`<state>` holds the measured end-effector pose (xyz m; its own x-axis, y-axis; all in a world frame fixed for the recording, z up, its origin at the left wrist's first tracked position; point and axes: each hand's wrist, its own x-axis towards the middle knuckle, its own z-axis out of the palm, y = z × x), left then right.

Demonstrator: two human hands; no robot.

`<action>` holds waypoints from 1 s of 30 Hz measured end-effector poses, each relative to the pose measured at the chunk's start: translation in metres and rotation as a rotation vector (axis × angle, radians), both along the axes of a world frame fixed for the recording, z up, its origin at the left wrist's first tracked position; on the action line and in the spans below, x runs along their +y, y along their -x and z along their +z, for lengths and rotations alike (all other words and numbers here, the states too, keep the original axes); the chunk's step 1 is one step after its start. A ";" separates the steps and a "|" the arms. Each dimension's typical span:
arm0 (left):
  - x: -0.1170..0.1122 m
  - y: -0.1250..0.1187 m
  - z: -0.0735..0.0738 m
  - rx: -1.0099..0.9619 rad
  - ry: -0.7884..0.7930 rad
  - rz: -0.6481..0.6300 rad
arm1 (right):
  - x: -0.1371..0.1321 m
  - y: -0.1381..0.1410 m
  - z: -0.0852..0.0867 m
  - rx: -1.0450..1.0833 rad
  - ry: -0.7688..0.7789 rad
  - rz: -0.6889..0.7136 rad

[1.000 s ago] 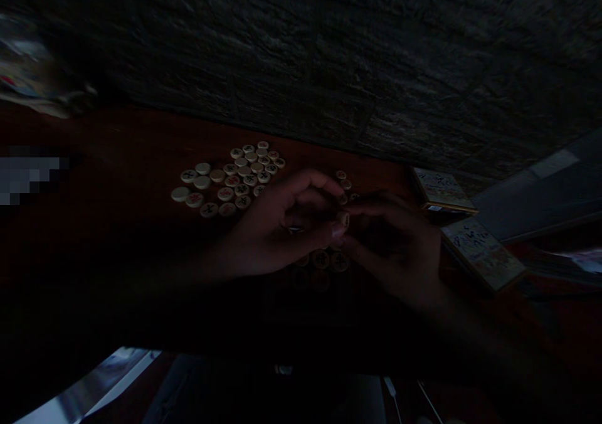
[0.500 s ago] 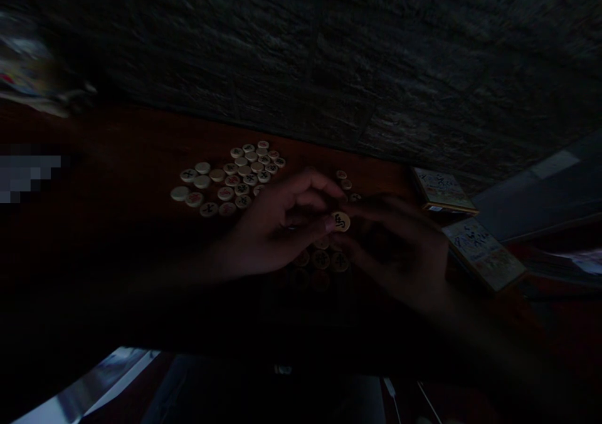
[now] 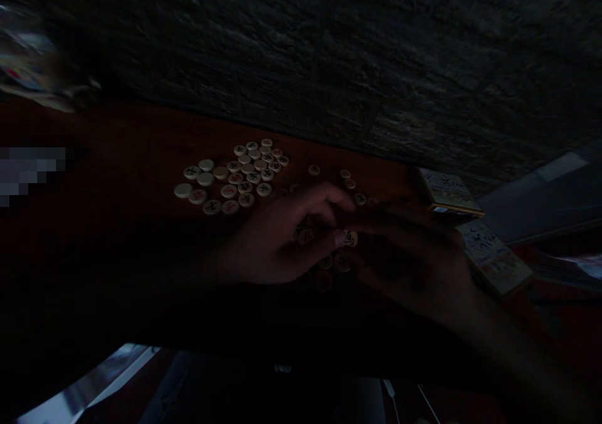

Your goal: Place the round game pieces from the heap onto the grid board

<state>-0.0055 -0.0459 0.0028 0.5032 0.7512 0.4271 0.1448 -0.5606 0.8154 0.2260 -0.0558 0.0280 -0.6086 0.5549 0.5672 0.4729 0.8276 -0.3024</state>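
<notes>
A round Chinese chess piece point(image 3: 350, 238) with a black character sits at my left thumb tip, face toward me. My left hand point(image 3: 291, 236) is curled, its thumb pressed against the left side of the piece. My right hand point(image 3: 418, 254) reaches in from the right, index finger and thumb closed about the piece's other side; deep shadow hides the exact contact. Beneath and between my hands lie more pieces, among them a dark-lettered one point(image 3: 343, 262) and a dim one point(image 3: 323, 280).
Left of my hands, many loose pieces point(image 3: 246, 186) lie spread on the reddish wooden table point(image 3: 141, 135). A few others point(image 3: 345, 174) are near the stone wall point(image 3: 291, 54). Two flat illustrated boxes point(image 3: 449, 187) point(image 3: 496, 254) lie at the right. A blurred bag point(image 3: 37, 66) stands far left.
Both hands have moved slightly down and to the right with the piece, closer to the pieces below. More pieces show beyond my hands. The view has shifted a little.
</notes>
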 end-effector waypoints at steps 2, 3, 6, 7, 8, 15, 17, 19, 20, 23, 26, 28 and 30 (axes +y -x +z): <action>0.001 0.001 0.000 -0.010 0.011 0.002 | 0.000 -0.003 0.002 -0.026 0.030 0.007; 0.001 0.001 0.000 -0.020 0.014 0.007 | 0.001 -0.004 0.003 -0.039 0.064 0.015; 0.003 0.001 0.002 -0.031 0.020 0.046 | 0.001 -0.011 0.003 -0.090 0.186 0.052; 0.003 0.001 0.002 -0.028 0.016 0.061 | 0.001 -0.013 0.004 -0.109 0.208 0.065; 0.004 0.001 0.002 -0.020 0.010 0.076 | 0.001 -0.015 0.005 -0.131 0.219 0.077; 0.004 0.001 0.000 0.036 -0.015 0.103 | -0.011 -0.018 0.016 -0.254 0.360 0.097; 0.004 0.001 0.000 0.051 -0.020 0.095 | -0.013 -0.016 0.016 -0.291 0.387 0.085; 0.004 0.001 0.000 0.073 -0.039 0.089 | -0.014 -0.014 0.014 -0.325 0.425 0.078; 0.004 0.001 -0.001 0.086 -0.051 0.090 | -0.014 -0.013 0.013 -0.338 0.447 0.077; 0.005 0.001 -0.002 0.110 -0.072 0.095 | -0.013 -0.012 0.009 -0.375 0.483 0.085; 0.006 0.001 -0.004 0.123 -0.075 0.097 | -0.013 -0.013 0.004 -0.394 0.477 0.083; 0.006 0.001 -0.005 0.124 -0.090 0.098 | -0.013 -0.014 0.002 -0.400 0.480 0.084; 0.007 0.001 -0.005 0.123 -0.102 0.093 | -0.014 -0.014 0.001 -0.412 0.491 0.093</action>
